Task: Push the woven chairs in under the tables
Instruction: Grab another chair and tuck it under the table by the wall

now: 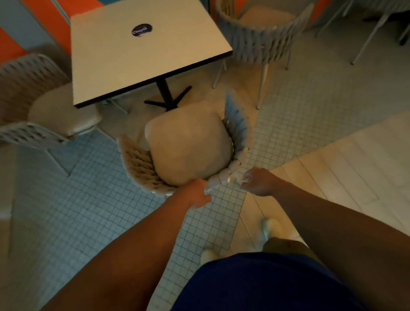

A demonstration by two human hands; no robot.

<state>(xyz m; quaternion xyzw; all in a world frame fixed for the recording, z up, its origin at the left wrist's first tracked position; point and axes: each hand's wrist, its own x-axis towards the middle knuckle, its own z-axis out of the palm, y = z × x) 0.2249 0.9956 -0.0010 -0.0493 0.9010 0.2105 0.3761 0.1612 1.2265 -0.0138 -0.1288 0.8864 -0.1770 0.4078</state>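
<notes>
Fingers of the left hand point(196, 193) are curled around the top rail of the woven chair point(189, 144) at frame centre. The right hand point(257, 182) is closed into a loose fist touching the same rail further right; whether it truly clamps the weave cannot be told through the blur. This chair stands clear of the table point(145, 49), its cushion just short of the near edge and turned slightly off square.

Risks noted:
- A skewed push would likely drive the chair's front legs against the black pedestal base point(168, 100).
- Uneven force between hands would likely swing the chair toward the left chair point(40, 108).
- Legs may catch in the tile joints point(84, 207).

The chair at upper right point(262, 28) also remains out.
</notes>
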